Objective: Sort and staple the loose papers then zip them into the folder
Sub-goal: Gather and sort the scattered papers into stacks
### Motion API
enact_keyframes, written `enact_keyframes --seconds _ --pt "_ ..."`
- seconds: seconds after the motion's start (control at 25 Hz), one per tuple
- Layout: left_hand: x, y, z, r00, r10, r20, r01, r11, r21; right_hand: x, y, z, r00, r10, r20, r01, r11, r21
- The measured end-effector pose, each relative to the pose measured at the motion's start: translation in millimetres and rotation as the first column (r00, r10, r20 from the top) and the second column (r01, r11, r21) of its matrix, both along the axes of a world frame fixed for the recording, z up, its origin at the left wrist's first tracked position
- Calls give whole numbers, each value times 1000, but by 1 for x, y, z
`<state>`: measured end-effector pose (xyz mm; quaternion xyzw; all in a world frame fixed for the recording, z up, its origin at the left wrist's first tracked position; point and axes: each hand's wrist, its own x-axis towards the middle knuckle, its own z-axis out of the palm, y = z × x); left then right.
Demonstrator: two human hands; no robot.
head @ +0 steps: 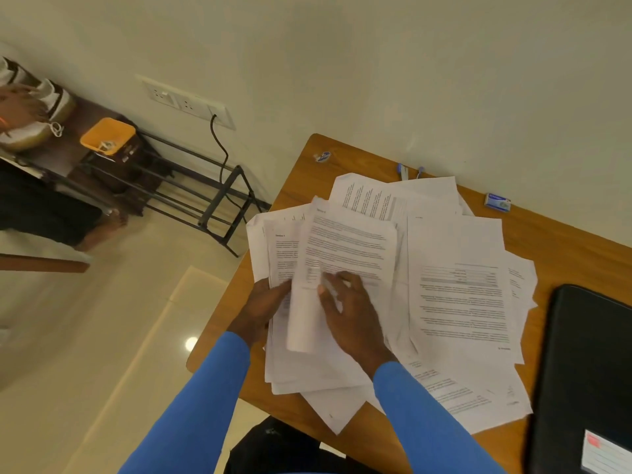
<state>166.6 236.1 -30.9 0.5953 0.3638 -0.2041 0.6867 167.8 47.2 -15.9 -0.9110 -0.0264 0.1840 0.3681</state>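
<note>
Where the wooden bench (564,241) meets the pale wall, its top is largely covered by the loose papers (458,289), printed white sheets fanned and overlapping at many angles from the far edge to the near edge. A black folder (581,364) lies flat at the right end of the bench, just beside the right fringe of the papers, with a white label at its near corner; whether its zip is done up cannot be told.

Both arms, in blue sleeves, reach into the left part of the spread. The left hand (270,302) grips the left edge of a stack (284,254) of sheets, its fingers curled round that edge and partly tucked under the paper. The right hand (352,313) rests just beside it, fingers fairly straight and spread, pressing down on the top sheet (345,244), whose near part curls into a loose roll between the two hands. The rest of the papers lie to the right of this hand and beneath its wrist.

A small blue-and-white box (498,202) sits alone by the wall, apart from the papers. Two blue-tipped items (404,171) poke out behind the far sheets, too hidden to identify.
</note>
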Motion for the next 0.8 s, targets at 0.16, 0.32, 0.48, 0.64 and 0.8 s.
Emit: enact_keyframes --seconds 0.16,0.32,0.48,0.64,0.8 --pt "-4 -13 6 992 -12 125 2 997 75 -7 2 -19 983 124 -134 -126 992 -4" --pt "-12 -22 2 968 -71 242 4 963 270 -2 -22 -9 957 -265 113 244 955 171" --pt "-3 -8 5 978 -47 202 72 990 -119 22 -73 15 795 -569 -213 599 675 431" --pt "9 -31 15 959 -200 201 229 964 -133 29 -101 21 813 -353 -464 578 590 564" --pt "24 -62 19 942 -252 221 273 959 -71 25 -111 15 762 -399 -511 644 550 531"
